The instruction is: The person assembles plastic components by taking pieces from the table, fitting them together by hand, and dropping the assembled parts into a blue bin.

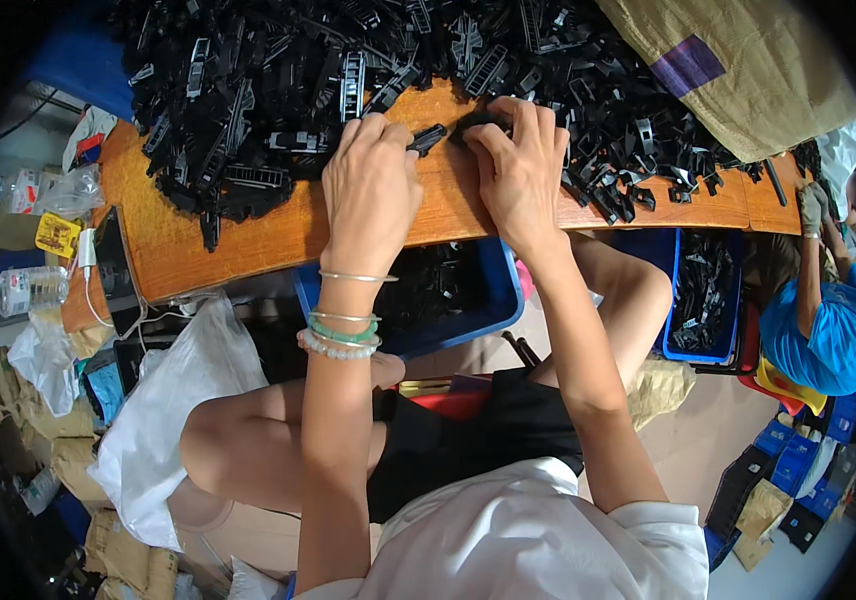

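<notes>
I see the left hand [373, 185] with its fingers curled nearly closed, pinching a black plastic part [430, 139] that juts rightward over the wooden table [248, 238]. The right hand [523, 165] bends its fingers over a dark piece [470, 125]; from here I can't tell whether they grip it. Black heaps [278, 95] lie beyond both hands, and a blue bin [468, 335] sits below the table's edge.

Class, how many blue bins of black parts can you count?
2: the middle bin, below the table, and the right bin, beside a co-worker. Others may be hidden.
</notes>
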The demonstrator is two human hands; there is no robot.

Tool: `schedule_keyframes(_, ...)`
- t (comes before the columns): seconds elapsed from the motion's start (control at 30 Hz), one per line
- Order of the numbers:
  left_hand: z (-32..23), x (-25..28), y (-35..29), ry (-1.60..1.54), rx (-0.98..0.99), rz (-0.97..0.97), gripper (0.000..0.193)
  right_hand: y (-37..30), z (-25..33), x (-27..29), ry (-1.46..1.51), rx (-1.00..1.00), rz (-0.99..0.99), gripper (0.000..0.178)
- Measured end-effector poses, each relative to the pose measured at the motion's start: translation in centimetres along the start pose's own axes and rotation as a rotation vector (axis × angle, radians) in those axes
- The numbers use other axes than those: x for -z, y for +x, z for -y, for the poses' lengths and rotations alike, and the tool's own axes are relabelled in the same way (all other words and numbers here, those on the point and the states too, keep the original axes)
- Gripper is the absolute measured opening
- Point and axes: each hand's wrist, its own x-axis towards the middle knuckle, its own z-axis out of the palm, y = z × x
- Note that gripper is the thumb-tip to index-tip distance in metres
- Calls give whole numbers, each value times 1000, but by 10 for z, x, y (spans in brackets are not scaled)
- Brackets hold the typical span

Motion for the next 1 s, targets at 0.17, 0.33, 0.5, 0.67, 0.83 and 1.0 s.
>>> schedule_keyframes(0.17, 7, 6, -8, -118, 6, 127, 9, 6, -3, -1, -82, 45, -51, 20)
schedule_keyframes(0.33, 21, 2, 16, -138, -23, 248, 14, 20, -1, -3, -67, 87, 2, 17)
schedule_keyframes(0.5, 17, -13, 13, -15, -109, 69, 15, 29, -7, -9, -3, 164, 68, 15)
schedule_keyframes(0.67, 5, -2, -10, -3, 4, -35, 16, 23, -5, 7, 228, -15, -22, 16)
schedule_keyframes(0.83, 3, -4, -34, -286, 20, 31, 19, 2, 23, 30, 864, -643, 20, 12)
schedule_keyframes(1.0, 7, -3, -35, -399, 36, 73, 20, -23, 8, 41, 851, -585, 294, 20)
